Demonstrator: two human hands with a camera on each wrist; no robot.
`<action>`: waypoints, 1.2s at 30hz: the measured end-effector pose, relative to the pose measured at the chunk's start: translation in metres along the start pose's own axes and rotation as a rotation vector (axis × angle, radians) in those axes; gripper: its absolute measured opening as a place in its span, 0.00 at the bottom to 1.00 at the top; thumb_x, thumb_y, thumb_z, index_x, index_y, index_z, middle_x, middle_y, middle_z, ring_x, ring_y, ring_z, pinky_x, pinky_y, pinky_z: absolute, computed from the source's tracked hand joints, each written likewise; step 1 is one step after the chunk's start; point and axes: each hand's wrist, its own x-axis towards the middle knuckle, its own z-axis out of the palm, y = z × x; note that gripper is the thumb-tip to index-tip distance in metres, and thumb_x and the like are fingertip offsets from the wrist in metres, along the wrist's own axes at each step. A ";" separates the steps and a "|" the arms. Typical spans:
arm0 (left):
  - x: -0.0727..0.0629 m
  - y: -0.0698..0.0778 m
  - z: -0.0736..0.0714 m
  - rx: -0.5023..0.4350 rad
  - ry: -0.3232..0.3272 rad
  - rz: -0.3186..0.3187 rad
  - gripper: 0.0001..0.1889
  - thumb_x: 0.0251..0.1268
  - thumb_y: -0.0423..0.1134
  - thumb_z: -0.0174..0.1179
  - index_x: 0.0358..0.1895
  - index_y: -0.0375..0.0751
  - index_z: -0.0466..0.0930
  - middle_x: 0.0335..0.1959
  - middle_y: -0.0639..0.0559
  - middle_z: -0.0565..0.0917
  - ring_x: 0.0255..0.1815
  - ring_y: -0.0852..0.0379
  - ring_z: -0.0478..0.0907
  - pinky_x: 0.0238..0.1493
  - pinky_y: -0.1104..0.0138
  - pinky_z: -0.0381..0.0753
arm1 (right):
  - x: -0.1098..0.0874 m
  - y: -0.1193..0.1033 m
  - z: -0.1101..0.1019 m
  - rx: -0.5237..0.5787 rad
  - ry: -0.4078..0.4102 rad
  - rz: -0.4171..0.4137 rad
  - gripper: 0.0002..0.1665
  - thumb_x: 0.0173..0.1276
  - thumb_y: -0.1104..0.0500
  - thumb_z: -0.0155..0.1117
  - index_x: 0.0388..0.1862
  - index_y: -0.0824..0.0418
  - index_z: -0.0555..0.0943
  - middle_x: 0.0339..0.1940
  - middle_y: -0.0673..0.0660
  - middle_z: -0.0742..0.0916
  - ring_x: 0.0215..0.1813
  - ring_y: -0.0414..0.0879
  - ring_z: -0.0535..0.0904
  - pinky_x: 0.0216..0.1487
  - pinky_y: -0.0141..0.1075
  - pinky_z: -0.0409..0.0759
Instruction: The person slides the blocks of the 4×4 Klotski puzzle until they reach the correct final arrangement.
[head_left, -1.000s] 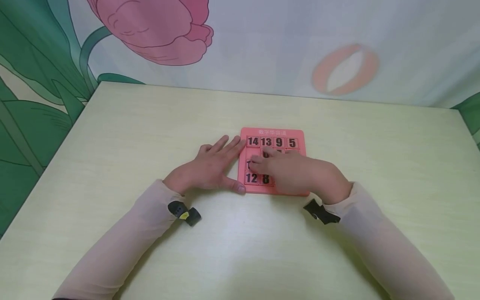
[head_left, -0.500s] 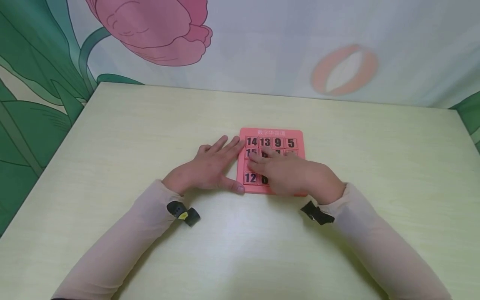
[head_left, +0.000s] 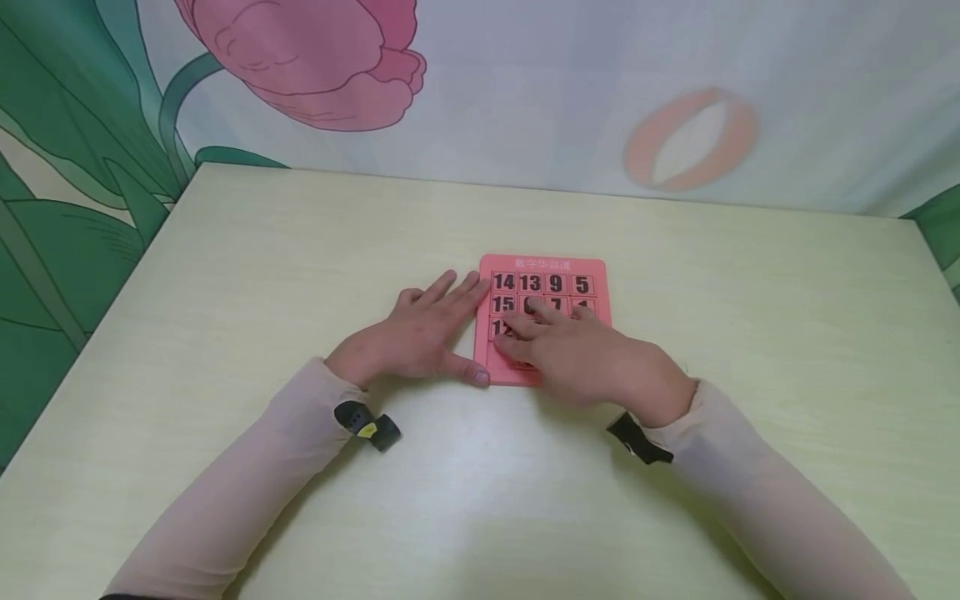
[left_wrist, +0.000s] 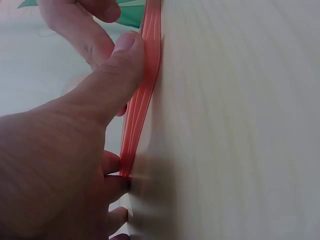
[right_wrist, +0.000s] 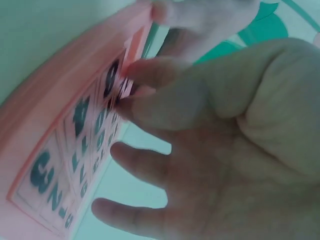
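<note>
- Fingers spread, your right hand (head_left: 581,354) touches the number tiles (head_left: 529,282).
- Vacant slot (head_left: 501,360): just your side of those fingertips.
- Left hand (head_left: 420,335), spread, touches board's (head_left: 591,265) left edge.

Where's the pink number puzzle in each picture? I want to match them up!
Head: the pink number puzzle is just right of the middle, beside the left hand, partly covered by the right hand.
Left wrist: it's the thin red strip, seen edge-on, upper half, left of centre.
Right wrist: on the left, tilted, numbers showing.
Shared landmark: the left hand, at the puzzle's edge.
</note>
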 end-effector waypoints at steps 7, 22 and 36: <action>0.001 -0.001 0.002 0.012 0.008 0.005 0.63 0.56 0.74 0.62 0.83 0.47 0.34 0.83 0.51 0.36 0.82 0.45 0.27 0.73 0.45 0.45 | -0.014 0.012 -0.001 0.007 0.039 -0.057 0.35 0.76 0.69 0.52 0.80 0.53 0.64 0.81 0.56 0.62 0.81 0.62 0.46 0.69 0.69 0.54; 0.001 -0.002 0.002 0.011 0.016 0.015 0.64 0.56 0.74 0.62 0.83 0.45 0.33 0.83 0.50 0.34 0.82 0.44 0.28 0.72 0.43 0.45 | -0.022 0.001 0.019 0.029 0.062 -0.155 0.37 0.74 0.70 0.49 0.81 0.56 0.62 0.81 0.55 0.61 0.82 0.58 0.45 0.73 0.64 0.50; 0.001 -0.002 0.002 -0.006 0.014 0.012 0.64 0.56 0.73 0.63 0.83 0.47 0.32 0.83 0.50 0.34 0.82 0.44 0.27 0.73 0.44 0.43 | -0.058 0.033 0.022 0.092 0.128 -0.025 0.38 0.69 0.74 0.50 0.78 0.58 0.67 0.81 0.57 0.62 0.81 0.60 0.48 0.69 0.69 0.54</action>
